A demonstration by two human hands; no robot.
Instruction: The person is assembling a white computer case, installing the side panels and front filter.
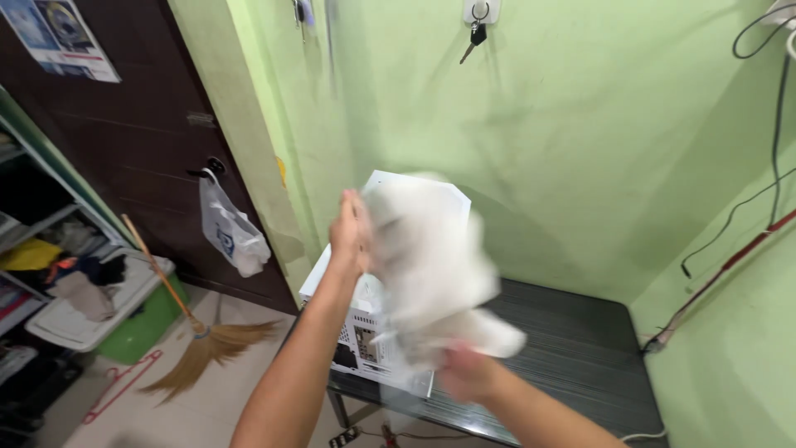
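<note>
White plastic bag (232, 232) hanging on door handle, blue-and-white poster (58, 37) on door, possibly laminated

Bright even indoor light; soft shadows on green wall (580, 141); white cloth (431, 265) motion-blurred; wide-angle edge bending.

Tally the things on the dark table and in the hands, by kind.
White cloth, held by left hand and right hand: 1
White computer case: 1
Table: 1
Total: 3
</note>
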